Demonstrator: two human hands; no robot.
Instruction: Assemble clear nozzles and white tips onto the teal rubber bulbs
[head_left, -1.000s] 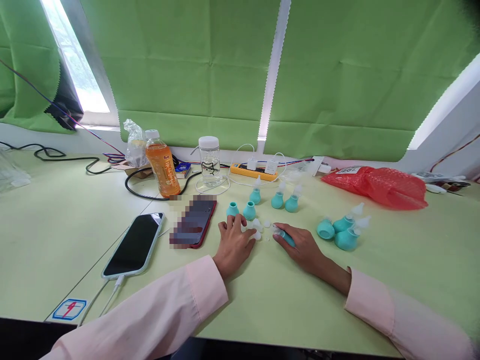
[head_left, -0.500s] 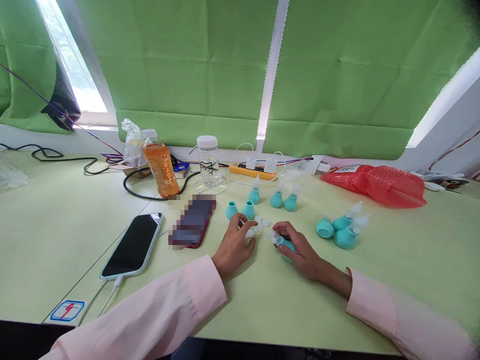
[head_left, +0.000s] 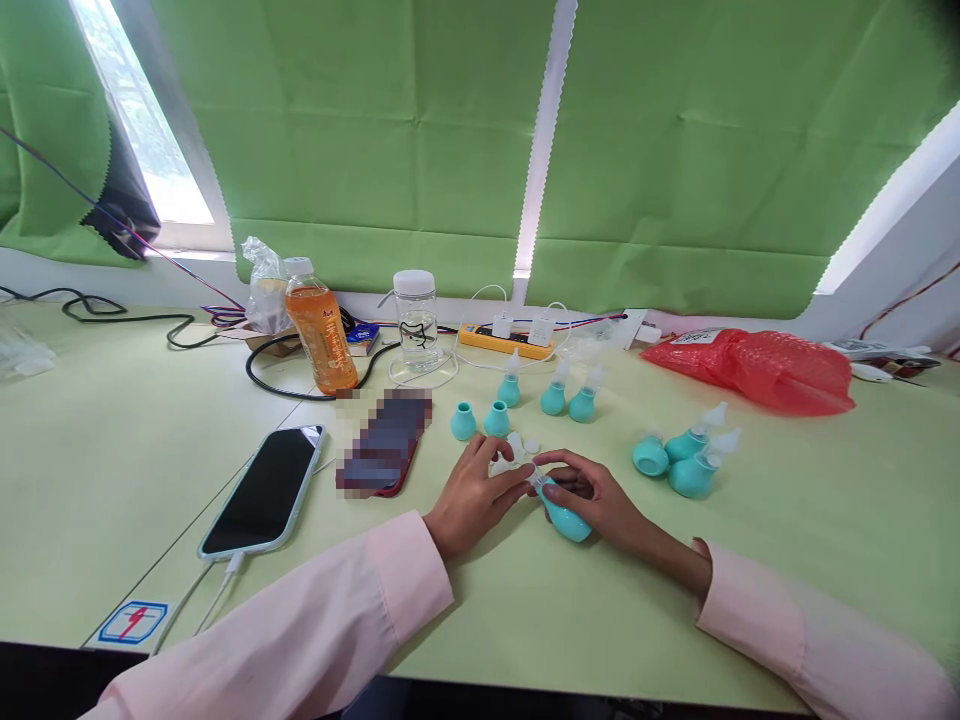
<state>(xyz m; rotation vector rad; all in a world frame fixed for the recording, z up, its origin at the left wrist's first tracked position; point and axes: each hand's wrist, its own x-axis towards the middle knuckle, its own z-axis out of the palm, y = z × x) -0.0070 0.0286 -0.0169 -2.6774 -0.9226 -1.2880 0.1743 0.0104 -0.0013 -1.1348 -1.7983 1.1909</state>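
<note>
Left hand has moved closer to turquoise bulb, beside clear neck; cannot tell if pinching. Right hand holds bulb, tilted.

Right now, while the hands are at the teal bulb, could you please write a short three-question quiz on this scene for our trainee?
1. Which hand is wrapped around the body of the held teal bulb?
2. True or false: in the picture, the drink bottle stands left of the lidded clear jar.
3. How many open-topped bulbs stand just beyond the left hand?
Key: 1. the right hand; 2. true; 3. two.
</note>
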